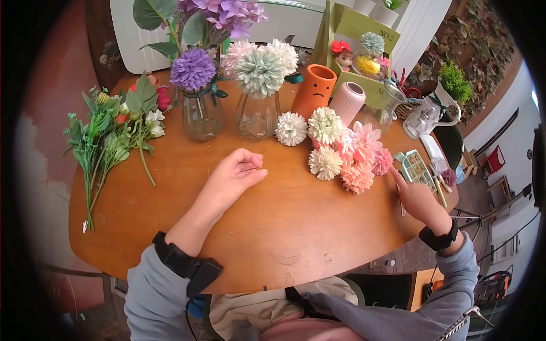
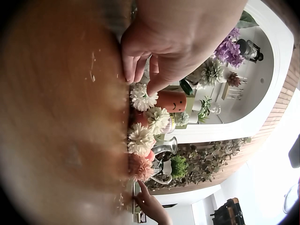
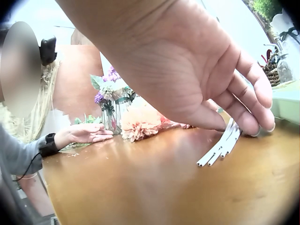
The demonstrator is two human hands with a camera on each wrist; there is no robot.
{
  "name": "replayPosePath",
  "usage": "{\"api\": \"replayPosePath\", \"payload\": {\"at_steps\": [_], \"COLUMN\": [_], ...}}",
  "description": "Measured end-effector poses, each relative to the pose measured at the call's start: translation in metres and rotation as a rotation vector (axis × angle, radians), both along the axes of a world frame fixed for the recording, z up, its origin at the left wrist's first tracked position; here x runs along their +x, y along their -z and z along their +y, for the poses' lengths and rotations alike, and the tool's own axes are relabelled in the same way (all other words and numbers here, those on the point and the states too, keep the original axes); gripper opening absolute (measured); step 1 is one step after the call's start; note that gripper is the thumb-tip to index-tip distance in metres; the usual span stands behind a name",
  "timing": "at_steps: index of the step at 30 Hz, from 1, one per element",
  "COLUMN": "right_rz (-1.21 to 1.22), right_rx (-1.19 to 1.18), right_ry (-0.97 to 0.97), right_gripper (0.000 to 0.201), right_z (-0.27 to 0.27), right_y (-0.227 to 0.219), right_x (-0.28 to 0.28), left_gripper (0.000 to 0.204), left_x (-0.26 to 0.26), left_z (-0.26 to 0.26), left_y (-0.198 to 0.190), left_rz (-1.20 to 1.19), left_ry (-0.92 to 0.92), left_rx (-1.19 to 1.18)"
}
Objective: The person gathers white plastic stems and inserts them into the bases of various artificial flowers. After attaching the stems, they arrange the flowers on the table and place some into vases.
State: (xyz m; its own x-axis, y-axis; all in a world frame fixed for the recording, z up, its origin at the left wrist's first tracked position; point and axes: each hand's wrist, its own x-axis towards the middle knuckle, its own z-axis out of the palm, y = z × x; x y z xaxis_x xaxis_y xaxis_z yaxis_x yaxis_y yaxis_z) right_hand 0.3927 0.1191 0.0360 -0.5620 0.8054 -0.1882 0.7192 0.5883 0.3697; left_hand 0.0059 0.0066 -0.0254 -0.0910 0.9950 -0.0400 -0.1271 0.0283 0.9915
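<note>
My left hand (image 1: 227, 181) rests at the middle of the table with fingers loosely bent; nothing shows between them in the left wrist view. My right hand (image 1: 420, 199) is over the right side, index finger stretched toward a small pink flower (image 1: 382, 162). In the right wrist view, its thumb and other fingertips are around a bundle of thin white sticks (image 3: 220, 146), whose near ends lie low over the table. Left of this hand are a coral flower (image 1: 358, 178), a cream flower (image 1: 325, 163) and a white flower (image 1: 291, 129).
Glass vases (image 1: 259, 116) with flowers, an orange pot (image 1: 314, 90) and a pink ribbed vase (image 1: 347, 103) stand behind. Green stems (image 1: 91, 153) lie at the left. A pale green compartment box (image 1: 415, 169) is beside the right hand. The wooden table (image 1: 296, 227) has a curved front edge.
</note>
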Motion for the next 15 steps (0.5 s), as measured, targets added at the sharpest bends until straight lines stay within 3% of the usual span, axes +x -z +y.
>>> {"api": "replayPosePath", "payload": {"at_steps": [15], "right_rz": [-0.018], "right_rx": [0.006], "right_ry": [-0.059], "right_gripper": [0.081], "right_z": [-0.0015], "right_y": [-0.0001], "right_x": [-0.0003], "left_gripper": [0.017], "left_x": [0.0022], "left_z": [-0.0022], "left_y": [-0.0033], "left_rz": [0.046], "left_ry": [0.005], "left_rx": [0.006]}}
